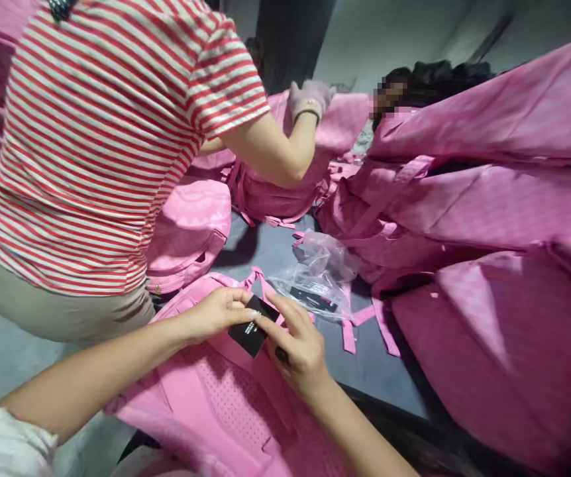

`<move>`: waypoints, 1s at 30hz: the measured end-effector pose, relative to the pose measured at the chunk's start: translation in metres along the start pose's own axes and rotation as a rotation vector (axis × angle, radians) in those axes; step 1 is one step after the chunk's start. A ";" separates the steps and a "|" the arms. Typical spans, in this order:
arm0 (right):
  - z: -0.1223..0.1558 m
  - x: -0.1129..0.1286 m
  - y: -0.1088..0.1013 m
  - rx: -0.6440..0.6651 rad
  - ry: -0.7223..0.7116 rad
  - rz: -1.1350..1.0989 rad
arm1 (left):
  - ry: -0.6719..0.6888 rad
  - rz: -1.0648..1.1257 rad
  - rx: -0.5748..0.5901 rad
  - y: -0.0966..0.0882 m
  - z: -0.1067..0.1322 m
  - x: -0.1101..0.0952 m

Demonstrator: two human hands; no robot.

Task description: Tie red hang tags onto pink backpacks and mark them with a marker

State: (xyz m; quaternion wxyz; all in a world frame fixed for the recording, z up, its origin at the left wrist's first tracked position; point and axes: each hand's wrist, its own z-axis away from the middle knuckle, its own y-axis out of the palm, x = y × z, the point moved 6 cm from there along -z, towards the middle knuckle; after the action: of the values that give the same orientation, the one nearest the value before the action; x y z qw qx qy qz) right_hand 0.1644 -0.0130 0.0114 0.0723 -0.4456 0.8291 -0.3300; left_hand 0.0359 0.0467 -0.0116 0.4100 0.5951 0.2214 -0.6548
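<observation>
Up close, a pink fabric backpack with a perforated panel (236,391) lies beneath both hands! The left hand (224,309) pinches a small black rectangular tag with white print (248,339), fingers nearly closed; the right hand (301,343), fingers curled, grips its other side, over the backpack's top. Beyond: a crinkled clear plastic bag (326,262) on the grey tabletop (271,244).

the single view looks from the wearer's head, forward and down, close over the left hand (226,311), right hand (301,348) and nearest backpack (236,397), reaching across the grey table (260,246) to the pale wall (389,36).
</observation>
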 end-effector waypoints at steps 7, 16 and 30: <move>0.003 -0.012 0.005 -0.082 0.744 -0.368 | 0.215 -0.012 -0.298 -0.024 0.010 -0.005; 0.011 -0.047 0.026 0.043 0.985 -0.416 | 0.428 -0.820 -0.431 -0.066 0.035 0.013; 0.009 -0.053 0.054 0.295 0.804 -0.204 | 0.759 -1.302 -0.372 -0.073 0.045 0.052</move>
State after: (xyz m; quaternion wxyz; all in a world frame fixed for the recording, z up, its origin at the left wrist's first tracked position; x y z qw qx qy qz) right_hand 0.1627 0.0453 -0.0382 -0.2261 -0.3463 0.6868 -0.5976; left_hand -0.0470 0.0392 -0.0671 -0.0680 0.4498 0.7581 -0.4672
